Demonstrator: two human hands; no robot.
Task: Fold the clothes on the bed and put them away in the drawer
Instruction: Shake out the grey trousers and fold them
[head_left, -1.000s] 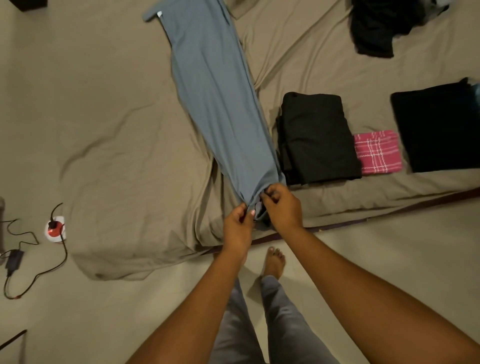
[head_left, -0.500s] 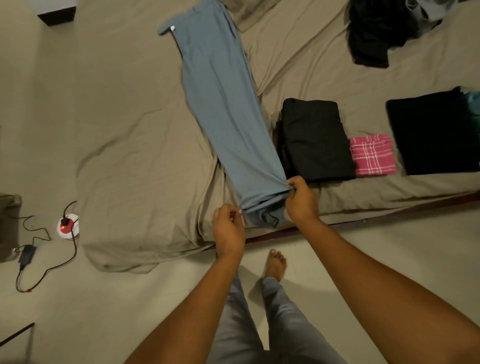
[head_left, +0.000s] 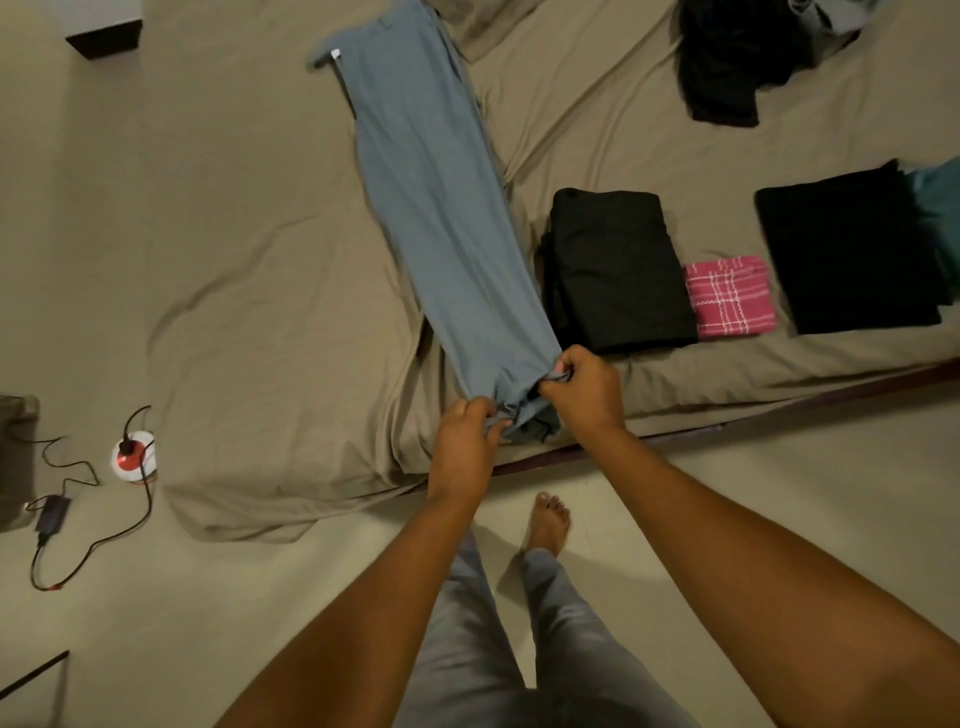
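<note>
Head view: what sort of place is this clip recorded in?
Probably a home bedroom: a low, tan-sheeted bed, folded black clothes and grey-blue trousers laid out on it, and a plugged-in charger on the floor beside it.

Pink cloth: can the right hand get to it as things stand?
Probably yes, once freed. The right hand pinches the hem of the trousers, so it must let go first. The pink cloth lies uncovered beside the black stack, on that hand's side, with nothing over it.
</note>
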